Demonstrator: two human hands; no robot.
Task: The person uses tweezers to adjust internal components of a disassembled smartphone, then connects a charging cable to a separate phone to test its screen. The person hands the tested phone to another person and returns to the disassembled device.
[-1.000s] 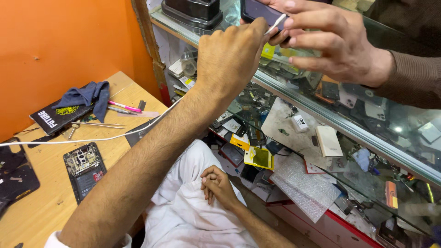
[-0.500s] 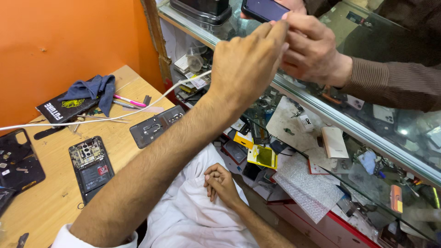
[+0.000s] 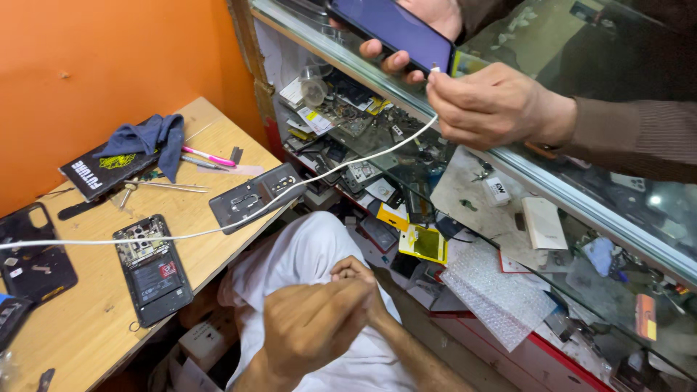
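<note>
Left hand (image 3: pixel 319 327): loosely curled, lowered over the lap, holding nothing visible.
Right hand (image 3: pixel 359 279): just behind it, fingers folded inward and touching the left; whether it grips anything cannot be told.
White cable (image 3: pixel 239 221): runs across the wooden bench (image 3: pixel 94 319), past an opened phone (image 3: pixel 152 268), up to the glass counter (image 3: pixel 581 196).
Another person's hand (image 3: pixel 494 105): pinches the cable's plug at a dark phone (image 3: pixel 396 29).

A phone repair shop. Opened phones (image 3: pixel 151 268) and loose back covers (image 3: pixel 254 196) lie on the wooden counter (image 3: pixel 87 334) at left. On the right, a glass display case (image 3: pixel 552 181) is crammed with small parts.
</note>
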